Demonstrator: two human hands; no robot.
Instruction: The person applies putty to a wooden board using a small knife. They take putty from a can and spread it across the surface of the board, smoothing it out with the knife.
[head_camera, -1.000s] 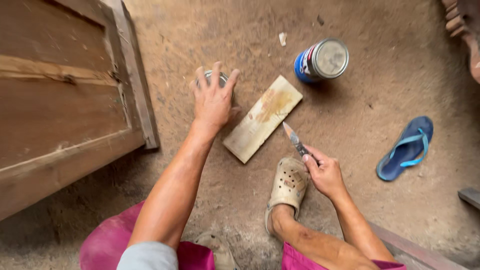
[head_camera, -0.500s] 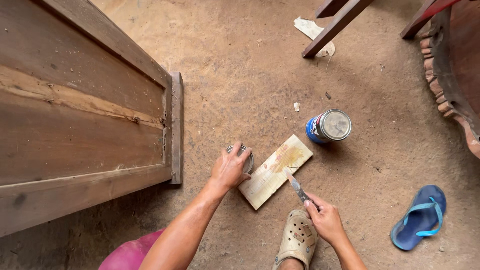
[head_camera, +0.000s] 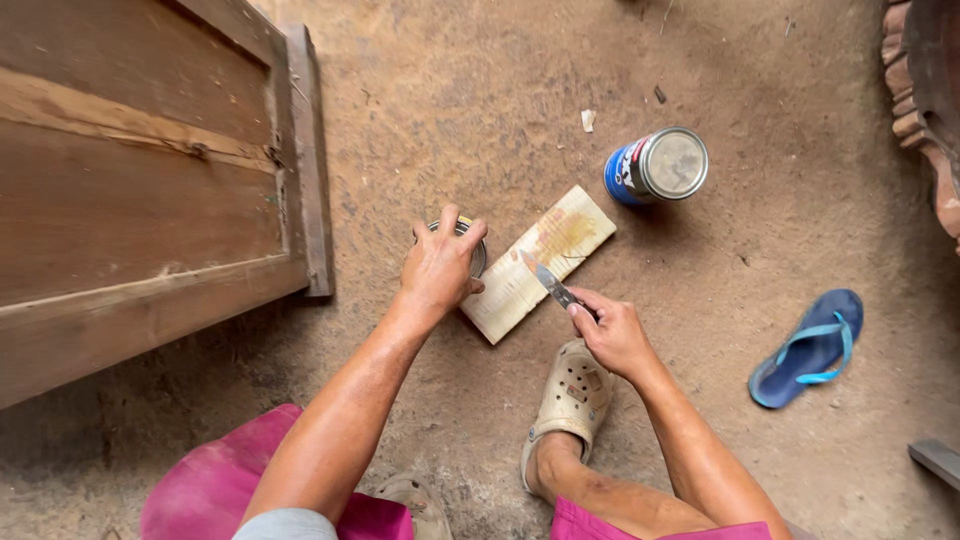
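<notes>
Left hand clamps over a small tin on the ground, right hand pinches a knife just beside, blade over the board; a slip could nick those near fingers.

Bare forearms, magenta trousers, beige perforated clog, possibly grey sleeve

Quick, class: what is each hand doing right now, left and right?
Left hand: closed over the top of a small round tin on the ground.
Right hand: closed on a knife, blade over the wooden board.
</notes>
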